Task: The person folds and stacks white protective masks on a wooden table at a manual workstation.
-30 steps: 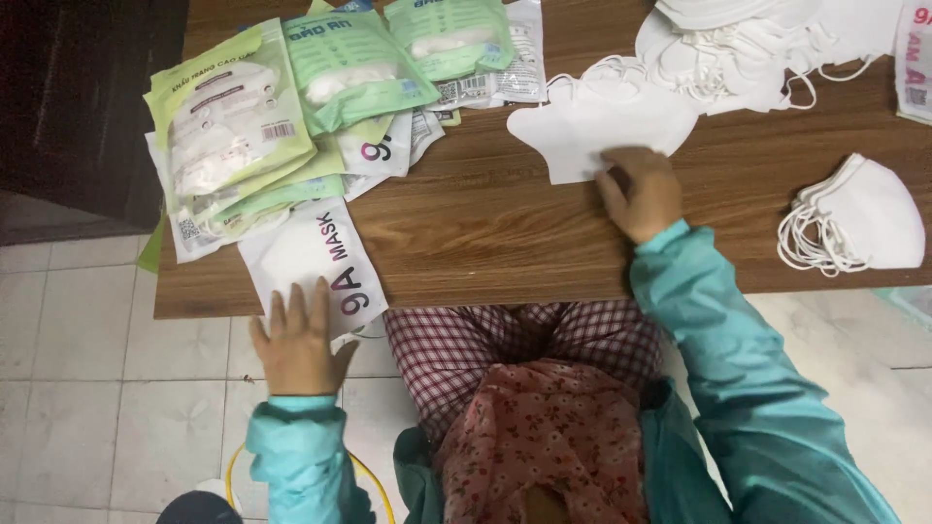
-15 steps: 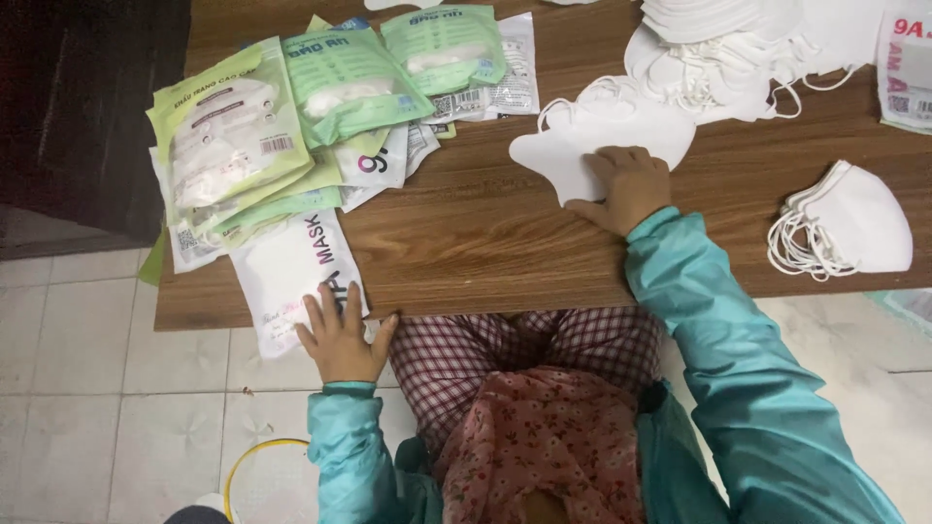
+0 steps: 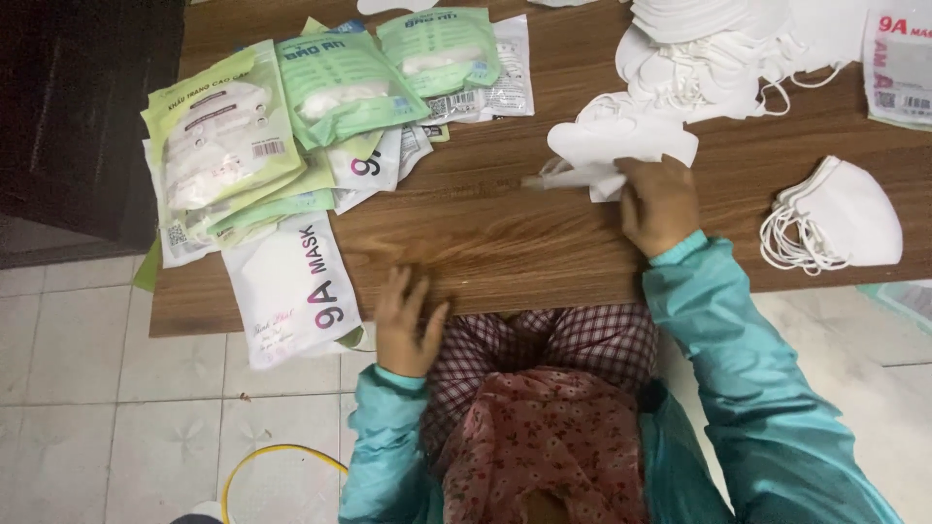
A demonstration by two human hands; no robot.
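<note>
My right hand point(image 3: 660, 202) rests on the wooden table point(image 3: 485, 233) and pinches the near edge of a flat white face mask point(image 3: 612, 146) lying in front of it. My left hand point(image 3: 408, 320) sits at the table's front edge with its fingers spread and nothing in it, just right of a white mask pouch point(image 3: 289, 291) that overhangs the edge. Both arms wear teal sleeves.
A heap of green and white mask pouches point(image 3: 291, 126) covers the table's left part. Loose white masks point(image 3: 718, 49) pile at the back right, a small stack of masks point(image 3: 840, 218) lies at the right, and another pouch point(image 3: 898, 63) is in the far right corner. Tiled floor lies below.
My left hand has slid right along the front edge, off the white pouch. My right hand has stayed on the flat mask while the view moved closer.
</note>
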